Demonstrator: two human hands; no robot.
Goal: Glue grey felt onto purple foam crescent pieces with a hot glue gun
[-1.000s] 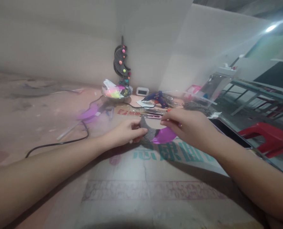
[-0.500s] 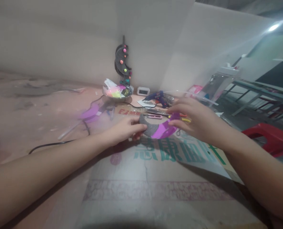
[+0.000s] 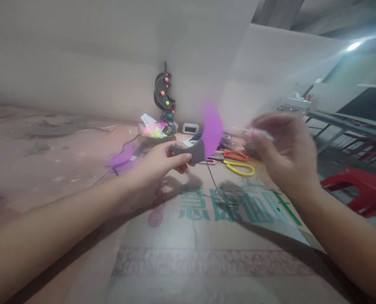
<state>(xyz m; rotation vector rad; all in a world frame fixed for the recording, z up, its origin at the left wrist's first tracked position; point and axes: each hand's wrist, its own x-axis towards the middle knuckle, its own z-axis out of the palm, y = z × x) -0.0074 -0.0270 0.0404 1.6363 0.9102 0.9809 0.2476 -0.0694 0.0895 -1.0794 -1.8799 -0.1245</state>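
Note:
My left hand [image 3: 167, 159] pinches a dark grey crescent-shaped piece [image 3: 196, 153] between thumb and fingers, above the cardboard. From its right end a bright purple curved piece [image 3: 212, 131] stands up, blurred at the top. A thin dark wire [image 3: 211, 175] runs down from where the two pieces meet; its lower end is smeared. My right hand [image 3: 279, 147] is off to the right, blurred, with curled fingers and the thumb apart from them. A pinkish clear packet [image 3: 259, 134] shows by its thumb; I see no firm grip on it.
Behind the hands lie scissors [image 3: 238, 162] with red and yellow handles. Further back are a small white digital clock [image 3: 190, 128], a filled bowl [image 3: 156, 135] and a dark crescent ornament [image 3: 162, 93] with coloured balls. Printed cardboard [image 3: 206, 236] covers the table; a red stool [image 3: 358, 185] stands right.
My right hand has let go of the purple piece and moved right. The purple piece has swung upright, while my left hand keeps the grey crescent. The view has tilted slightly up.

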